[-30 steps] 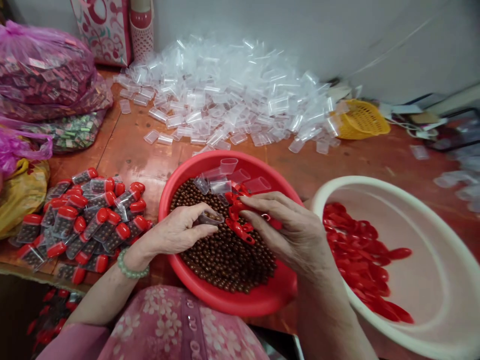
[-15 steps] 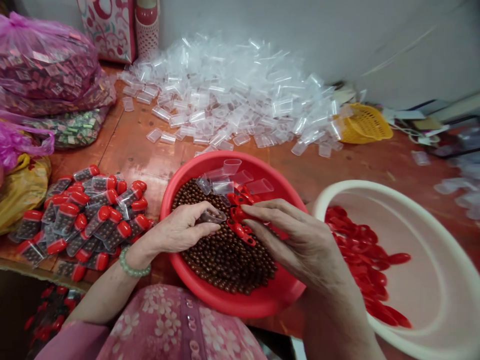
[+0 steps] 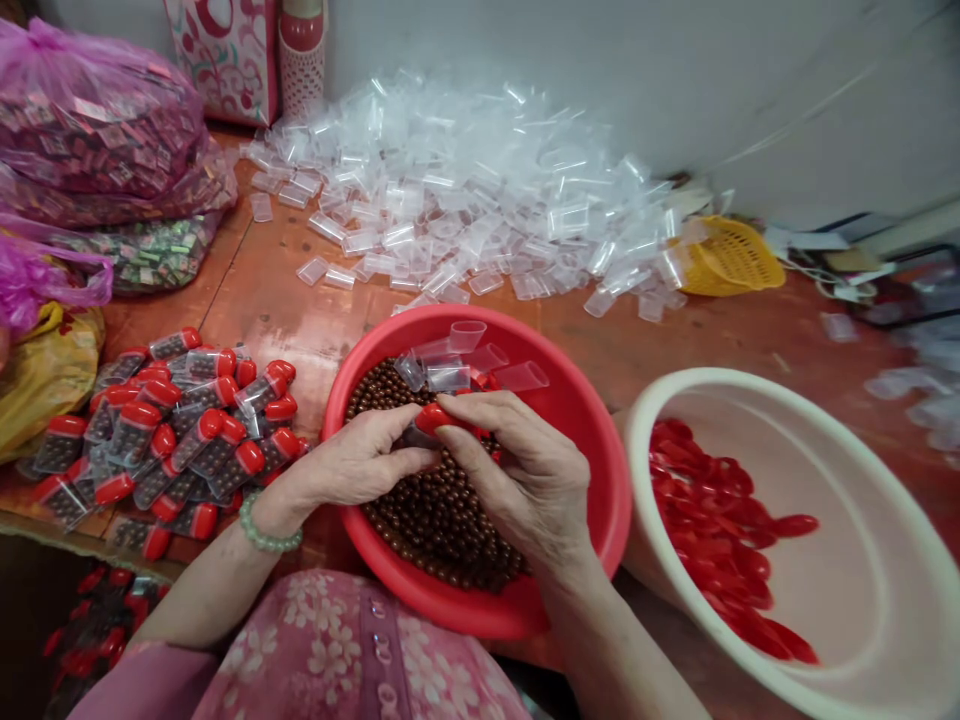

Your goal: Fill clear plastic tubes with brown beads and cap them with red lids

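Note:
My left hand [image 3: 367, 455] is closed around a small clear plastic container [image 3: 414, 434] with dark contents, mostly hidden by the fingers. Pinched in my right hand [image 3: 517, 460] is a red cap [image 3: 433, 418], which sits at the container's mouth; whether it is fully seated I cannot tell. Both hands are over a red basin [image 3: 611, 480] that holds many brown beads [image 3: 450, 535]. Several empty clear containers [image 3: 450, 376] lie on the beads near the basin's far side, with red caps partly hidden behind my right hand.
Left of the basin lies a heap of filled, red-capped containers [image 3: 217, 440]. A white basin [image 3: 847, 510] with red pieces [image 3: 712, 500] stands at right. Behind are a big pile of clear containers [image 3: 465, 200], a yellow basket [image 3: 731, 258] and a pink bag [image 3: 97, 120].
My right hand has moved left, away from the red caps in the basin, bringing one red cap to the container's mouth. My left hand has stayed nearly still.

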`<state>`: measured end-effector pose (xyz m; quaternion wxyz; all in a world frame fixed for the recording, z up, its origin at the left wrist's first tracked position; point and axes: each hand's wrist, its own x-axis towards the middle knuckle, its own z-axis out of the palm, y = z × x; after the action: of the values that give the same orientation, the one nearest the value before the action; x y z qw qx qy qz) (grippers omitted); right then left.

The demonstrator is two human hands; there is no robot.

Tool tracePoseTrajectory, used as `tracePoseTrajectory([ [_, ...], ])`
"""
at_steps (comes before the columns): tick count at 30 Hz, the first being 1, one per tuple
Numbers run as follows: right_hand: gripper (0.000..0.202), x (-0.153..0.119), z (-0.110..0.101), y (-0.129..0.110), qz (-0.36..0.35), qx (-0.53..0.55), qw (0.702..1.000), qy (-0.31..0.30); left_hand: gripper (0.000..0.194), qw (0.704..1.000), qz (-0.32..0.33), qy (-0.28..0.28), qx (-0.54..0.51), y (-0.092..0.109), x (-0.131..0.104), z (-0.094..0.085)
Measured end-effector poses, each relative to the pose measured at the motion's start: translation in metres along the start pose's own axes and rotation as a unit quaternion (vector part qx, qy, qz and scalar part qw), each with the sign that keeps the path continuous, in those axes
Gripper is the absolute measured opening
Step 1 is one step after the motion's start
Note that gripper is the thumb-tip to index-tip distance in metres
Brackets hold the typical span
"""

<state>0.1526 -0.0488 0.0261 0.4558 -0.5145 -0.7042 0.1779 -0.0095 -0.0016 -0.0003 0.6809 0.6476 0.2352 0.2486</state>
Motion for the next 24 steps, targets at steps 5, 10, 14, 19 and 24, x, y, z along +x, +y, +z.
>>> tracePoseTrajectory([
  [5, 0.020, -0.008, 0.012, 0.003, 0.039, 0.019, 0.996, 0.077, 0.035, 1.000, 0.002, -0.003, 0.002, 0.000, 0.000, 0.000],
  [10, 0.016, -0.011, 0.022, 0.006, 0.064, 0.061, 0.990, 0.112, 0.034, 1.000, -0.004, 0.014, -0.006, 0.000, 0.002, 0.002],
  [14, 0.017, -0.010, 0.019, 0.009, 0.074, 0.068, 0.991, 0.092, 0.030, 0.999, -0.021, 0.038, -0.022, -0.002, 0.003, 0.004],
  [19, 0.021, -0.007, 0.005, 0.012, 0.012, -0.022, 1.000, -0.009, 0.024, 0.997, -0.057, 0.038, -0.031, -0.002, 0.004, 0.004],
  [24, 0.067, -0.009, 0.003, 0.013, -0.084, -0.148, 0.982, -0.083, 0.016, 0.987, -0.072, 0.038, -0.135, 0.000, 0.006, 0.003],
])
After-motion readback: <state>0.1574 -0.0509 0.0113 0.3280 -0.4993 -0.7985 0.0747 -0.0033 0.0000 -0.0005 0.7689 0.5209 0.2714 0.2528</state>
